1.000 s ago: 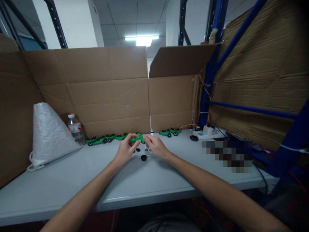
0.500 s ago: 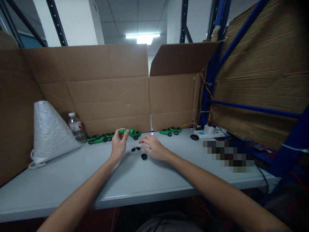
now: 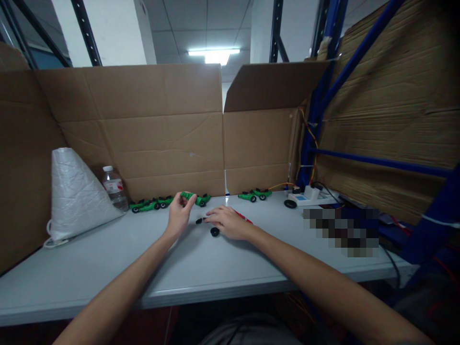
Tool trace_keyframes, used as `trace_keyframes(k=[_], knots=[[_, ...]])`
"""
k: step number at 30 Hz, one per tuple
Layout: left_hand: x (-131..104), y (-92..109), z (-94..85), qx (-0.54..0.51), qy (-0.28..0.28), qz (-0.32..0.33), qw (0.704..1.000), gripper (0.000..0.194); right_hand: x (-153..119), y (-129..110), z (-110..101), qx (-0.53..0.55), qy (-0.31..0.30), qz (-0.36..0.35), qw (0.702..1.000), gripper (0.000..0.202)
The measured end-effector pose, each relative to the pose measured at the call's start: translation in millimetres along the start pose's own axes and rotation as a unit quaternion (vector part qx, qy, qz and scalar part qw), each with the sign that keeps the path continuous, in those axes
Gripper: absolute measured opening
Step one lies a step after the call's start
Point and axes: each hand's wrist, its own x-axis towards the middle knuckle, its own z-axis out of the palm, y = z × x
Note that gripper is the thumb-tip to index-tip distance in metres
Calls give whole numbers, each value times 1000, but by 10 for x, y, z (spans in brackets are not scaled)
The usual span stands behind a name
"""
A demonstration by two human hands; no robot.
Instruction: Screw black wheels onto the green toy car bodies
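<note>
My left hand [image 3: 178, 213] is closed around a green toy part [image 3: 188, 196], held above the table. My right hand [image 3: 228, 221] reaches down to the small black pieces, its fingertips at one of them, fingers partly bent; whether it grips that piece is too small to tell. Another small black piece [image 3: 199, 221] lies just left of those fingertips. A round black part [image 3: 214, 232] rests below my right hand. Behind that hand, a red object [image 3: 243, 216] shows in part.
Green toy cars [image 3: 144, 206] line the back left of the table [image 3: 187, 282], and more green cars [image 3: 247, 196] stand at the back right. A bottle [image 3: 114, 187] and a white bag [image 3: 75, 196] are at left. A black disc [image 3: 290, 204] lies near a power strip [image 3: 312, 196].
My right hand has lowered and moved slightly left onto the small black pieces. The red object behind it has come into sight. My left hand still holds the green part, now tilted differently.
</note>
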Motion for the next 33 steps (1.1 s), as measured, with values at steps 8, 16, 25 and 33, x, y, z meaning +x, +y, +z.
trace_keyframes(k=[8, 16, 25, 33], knots=[[-18, 49, 12, 6, -28, -8, 1000, 38, -13, 32, 81, 0, -16, 2, 1000, 39], [-28, 72, 8, 0, -40, -14, 999, 39, 0, 15, 44, -25, 0, 6, 1000, 32], [-21, 34, 10, 1, -41, -9, 999, 38, 5, -4, 7, -45, 12, 7, 999, 27], [-24, 84, 1, 17, -38, -6, 999, 41, 20, 18, -16, -31, 31, 9, 999, 15]])
